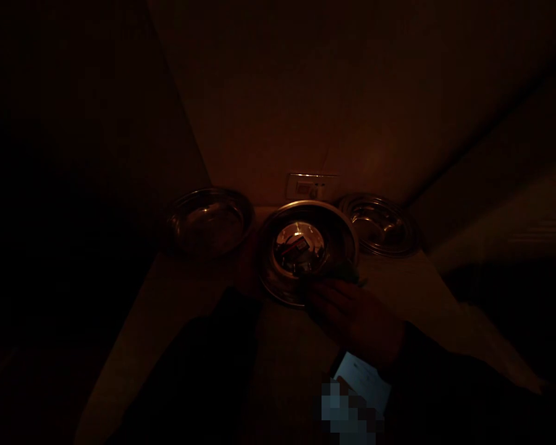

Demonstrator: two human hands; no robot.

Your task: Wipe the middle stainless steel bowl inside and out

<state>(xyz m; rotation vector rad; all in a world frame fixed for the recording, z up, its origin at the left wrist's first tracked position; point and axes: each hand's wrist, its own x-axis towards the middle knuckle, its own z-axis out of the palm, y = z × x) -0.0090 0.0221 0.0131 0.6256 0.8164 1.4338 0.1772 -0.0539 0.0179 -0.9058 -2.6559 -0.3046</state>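
The scene is very dark. A round steel plate (pixel 278 281) is tipped up toward me at the middle of a pale table (pixel 176 296). My left hand (pixel 244 267) is dimly seen at the plate's left rim and seems to grip it. My right hand (pixel 352 316) is closed on a green cloth or scrubber (pixel 347 272), pressed against the plate's lower right rim. Dark sleeves cover both arms, and a white watch or cuff (pixel 364 378) shows at my right wrist.
A steel bowl (pixel 208 221) rests to the left of the plate and another steel dish (pixel 382 225) to its right, both near the wall. A wall socket (pixel 308 185) is just behind them. Darkness hides everything past the table's edges.
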